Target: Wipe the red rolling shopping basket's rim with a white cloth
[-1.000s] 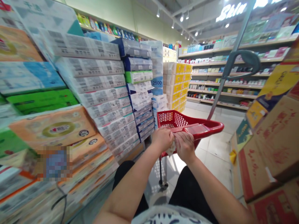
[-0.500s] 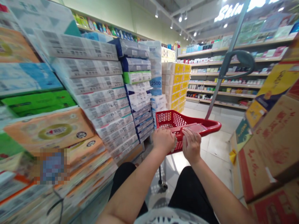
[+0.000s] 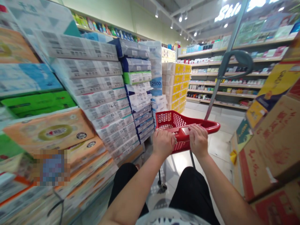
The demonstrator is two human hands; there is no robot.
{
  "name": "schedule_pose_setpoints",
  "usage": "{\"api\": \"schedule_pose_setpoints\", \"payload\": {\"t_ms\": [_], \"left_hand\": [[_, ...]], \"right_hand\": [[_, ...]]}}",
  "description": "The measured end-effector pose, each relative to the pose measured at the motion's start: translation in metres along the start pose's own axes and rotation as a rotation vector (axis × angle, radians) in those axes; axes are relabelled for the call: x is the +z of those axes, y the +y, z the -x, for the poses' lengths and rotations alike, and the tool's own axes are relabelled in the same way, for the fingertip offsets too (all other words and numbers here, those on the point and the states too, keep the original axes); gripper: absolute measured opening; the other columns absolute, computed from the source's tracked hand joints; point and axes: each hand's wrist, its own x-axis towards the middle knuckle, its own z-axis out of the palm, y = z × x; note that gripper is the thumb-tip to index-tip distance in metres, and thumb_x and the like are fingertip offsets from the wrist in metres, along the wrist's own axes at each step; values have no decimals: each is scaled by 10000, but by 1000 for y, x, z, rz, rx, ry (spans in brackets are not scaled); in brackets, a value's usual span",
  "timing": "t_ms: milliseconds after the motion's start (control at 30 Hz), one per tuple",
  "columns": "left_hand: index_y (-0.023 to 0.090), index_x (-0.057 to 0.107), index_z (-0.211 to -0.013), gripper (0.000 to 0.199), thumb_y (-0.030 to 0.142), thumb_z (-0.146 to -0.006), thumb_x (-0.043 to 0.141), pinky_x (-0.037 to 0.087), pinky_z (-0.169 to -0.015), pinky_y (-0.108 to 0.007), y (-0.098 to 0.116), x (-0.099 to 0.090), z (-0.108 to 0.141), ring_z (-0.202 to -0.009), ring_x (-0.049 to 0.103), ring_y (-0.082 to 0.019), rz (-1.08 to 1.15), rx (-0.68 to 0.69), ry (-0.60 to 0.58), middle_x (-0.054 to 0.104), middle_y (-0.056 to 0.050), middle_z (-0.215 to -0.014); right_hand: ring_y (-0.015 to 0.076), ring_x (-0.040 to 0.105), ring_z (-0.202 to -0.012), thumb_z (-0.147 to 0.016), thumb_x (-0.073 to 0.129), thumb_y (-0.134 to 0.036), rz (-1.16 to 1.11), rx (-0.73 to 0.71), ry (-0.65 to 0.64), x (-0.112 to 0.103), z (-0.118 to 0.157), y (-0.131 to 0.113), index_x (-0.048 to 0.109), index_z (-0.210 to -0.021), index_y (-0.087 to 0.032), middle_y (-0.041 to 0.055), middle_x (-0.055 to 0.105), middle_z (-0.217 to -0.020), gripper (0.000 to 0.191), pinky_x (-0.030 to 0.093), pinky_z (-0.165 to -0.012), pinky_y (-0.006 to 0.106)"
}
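Observation:
A small shopping cart with a red perforated basket stands before my knees. My left hand is wrapped over the left part of its red handle. Something small and pale shows at the thumb side of that hand, too indistinct to name. Further right, my right hand curls its fingers over the same handle, near where it widens into a red loop. Below the basket, thin legs and a caster wheel show between my knees. What I see of the basket's inside holds nothing I can make out.
Stacked packs of paper line the left side, with orange tissue packs nearest. Cardboard cartons stand along the right. A grey pole with a loop handle rises beyond the cart. Stocked shelves cross the back.
My right hand has slid to the right along the cart handle. My left hand stays on the handle, and the cart has shifted very slightly left.

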Motion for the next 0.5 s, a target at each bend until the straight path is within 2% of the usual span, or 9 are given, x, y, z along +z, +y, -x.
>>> {"api": "schedule_pose_setpoints", "payload": {"t_ms": [67, 133, 200, 300, 367, 500], "left_hand": [[201, 622, -1114, 304, 327, -881, 472, 322, -977, -459, 2, 3, 16, -1105, 516, -292, 12, 10, 141, 652, -91, -1097], [205, 618, -1112, 300, 336, -893, 459, 326, -973, -445, 2, 0, 19, -1083, 521, -277, 12, -17, 141, 652, -84, -1082], [182, 658, -963, 316, 357, -921, 397, 367, -893, -425, -1, -6, 9, -959, 562, -257, -15, -55, 25, 671, -92, -949], [143, 674, -782, 444, 347, -942, 314, 389, -780, -407, -9, -16, -13, -781, 586, -232, -75, -69, -183, 677, -114, -784], [140, 675, -751, 458, 326, -942, 302, 386, -767, -403, -15, -19, -15, -739, 583, -222, -86, -75, -225, 673, -115, -745], [186, 670, -887, 358, 315, -935, 339, 348, -901, -421, -21, -19, 4, -936, 567, -243, -47, -56, -39, 673, -87, -894]], "right_hand": [[236, 521, -1167, -917, 435, -193, -3, 10, 25, 3, 1, -5, 639, -1108, -173, 77, 661, -1148, 279, 344, -1034, 446], [234, 522, -1164, -915, 433, -188, -6, 14, 39, 4, 1, -10, 641, -1098, -173, 75, 663, -1142, 277, 343, -1039, 446], [235, 520, -1164, -917, 430, -188, -3, 19, 38, 4, 1, -17, 641, -1097, -170, 75, 662, -1140, 278, 338, -1046, 448], [245, 515, -1169, -920, 430, -200, 10, 29, 27, 4, 1, -29, 636, -1104, -170, 78, 654, -1153, 278, 332, -1048, 458], [250, 512, -1171, -921, 436, -211, 16, 30, 21, 5, 3, -37, 631, -1115, -175, 77, 648, -1165, 277, 334, -1042, 459], [251, 500, -1182, -919, 455, -223, 33, 35, 15, 7, 5, -49, 625, -1128, -182, 72, 640, -1182, 273, 335, -1028, 445]]}}
